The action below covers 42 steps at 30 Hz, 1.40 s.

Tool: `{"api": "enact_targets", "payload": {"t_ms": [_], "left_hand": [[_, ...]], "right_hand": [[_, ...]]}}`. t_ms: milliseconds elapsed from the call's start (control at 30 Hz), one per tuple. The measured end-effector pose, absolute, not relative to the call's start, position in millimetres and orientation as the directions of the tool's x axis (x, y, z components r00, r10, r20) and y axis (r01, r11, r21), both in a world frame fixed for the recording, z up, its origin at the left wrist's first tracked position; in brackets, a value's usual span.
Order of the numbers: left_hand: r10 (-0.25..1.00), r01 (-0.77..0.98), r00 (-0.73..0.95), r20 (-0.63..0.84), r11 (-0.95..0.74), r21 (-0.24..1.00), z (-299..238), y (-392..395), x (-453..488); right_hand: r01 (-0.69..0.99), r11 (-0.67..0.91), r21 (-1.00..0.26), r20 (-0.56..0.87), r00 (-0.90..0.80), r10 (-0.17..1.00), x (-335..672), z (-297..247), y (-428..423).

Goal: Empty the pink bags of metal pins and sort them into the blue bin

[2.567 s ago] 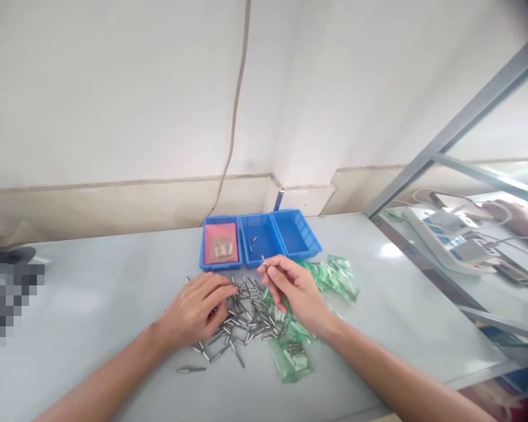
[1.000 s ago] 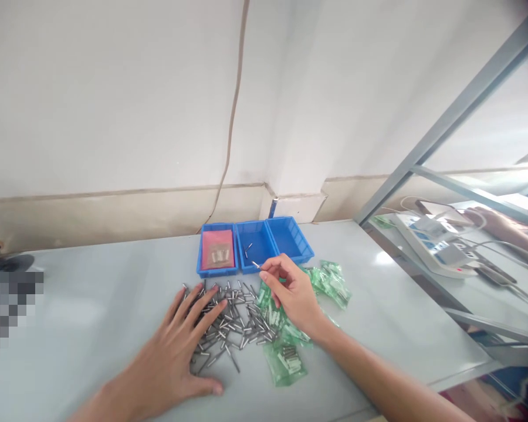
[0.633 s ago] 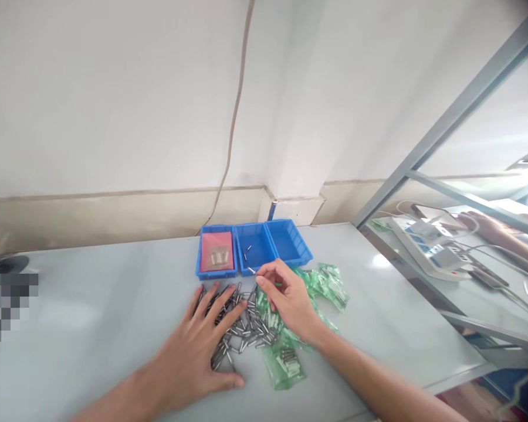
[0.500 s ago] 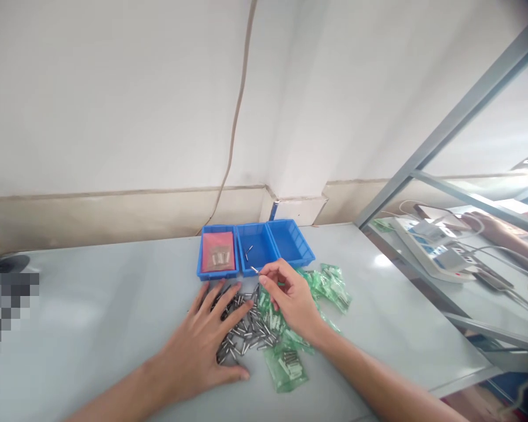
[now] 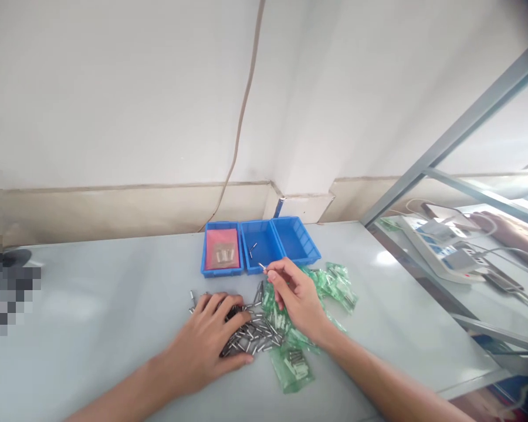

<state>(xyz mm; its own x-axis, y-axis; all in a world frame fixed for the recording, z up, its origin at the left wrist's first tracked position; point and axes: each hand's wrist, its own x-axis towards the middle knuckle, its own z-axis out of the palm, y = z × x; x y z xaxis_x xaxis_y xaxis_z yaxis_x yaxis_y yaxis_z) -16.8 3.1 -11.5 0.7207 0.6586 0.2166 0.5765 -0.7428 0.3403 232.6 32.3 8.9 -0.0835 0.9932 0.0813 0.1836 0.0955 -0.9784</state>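
Observation:
My left hand [image 5: 215, 337] rests on a heap of small metal pins [image 5: 257, 334]. Its fingers are bent over the pins and the thumb lies stretched out along the near side; what is under the palm is hidden. Between thumb and forefinger, my right hand [image 5: 295, 296] pinches a single metal pin [image 5: 263, 267], its tip poking out to the left near the front rim of the middle blue bin [image 5: 266, 241]. A few pins lie in that bin. Under and beside my right hand are green plastic bags [image 5: 334, 284] with small parts inside.
The left blue bin [image 5: 209, 272] holds a pink bag [image 5: 220, 237] with pale parts. A third blue bin [image 5: 294, 237] adjoins on the right. One green bag [image 5: 293, 375] lies nearest me. A metal frame [image 5: 422, 167], power strip [image 5: 440, 252] and another person's arm are at right.
My left hand's fingers have curled and drawn back toward me over the pins, uncovering some at the far edge. My right hand keeps its pinch on the pin. The view has shifted slightly.

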Motion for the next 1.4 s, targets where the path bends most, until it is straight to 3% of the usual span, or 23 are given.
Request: {"api": "enact_targets", "payload": {"t_ms": [233,733,1000,1400], "left_hand": [[0.634,0.557,0.748,0.197,-0.76,0.335,-12,-1,-17],[0.533,0.49,0.778,0.332,-0.846,0.209,-16,7,-14],[0.505,0.47,0.774,0.381,-0.862,0.189,-17,6,-13],[0.483,0.455,0.812,0.329,-0.876,0.162,-22,5,-15]], "right_hand": [[0.202,0.1,-0.974,0.084,-0.086,0.993,232,12,32],[0.165,0.063,-0.984,0.047,-0.099,0.994,232,10,30],[0.213,0.116,-0.97,0.1,-0.086,0.991,230,6,29],[0.284,0.215,-0.934,0.198,-0.088,0.976,231,5,32]]}}
